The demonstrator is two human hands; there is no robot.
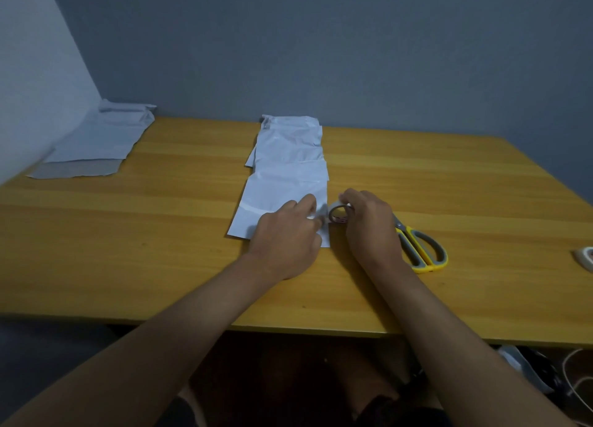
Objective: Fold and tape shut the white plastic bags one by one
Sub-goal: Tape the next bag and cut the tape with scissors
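A row of white bags (pixel 290 173) runs down the middle of the tabletop (pixel 160 250), overlapping one after another from the far edge toward the person. The nearest bag (pixel 272 202) is the one in work. The left hand (pixel 288 234) lies on its near right corner, fingers bent down onto the plastic — it looks to be pinning a fold or a tape end, though which cannot be told. Just right of that bag, the right hand (pixel 369 224) grips a roll of tape (pixel 338 214), fingers curled over its top, the roll standing on edge and touching the bag's right edge.

Judging by this, the taping of the nearest bag is under way, not finished: no cut strip shows, and the scissors (pixel 420 245) lie untouched right of the bag, beyond the right hand. Whether the bags farther up the row are already sealed cannot be told.

Far left of the row, a loose pile of bags (pixel 99 141) sits in the corner — probably those still waiting, so a good share of the job seems left.
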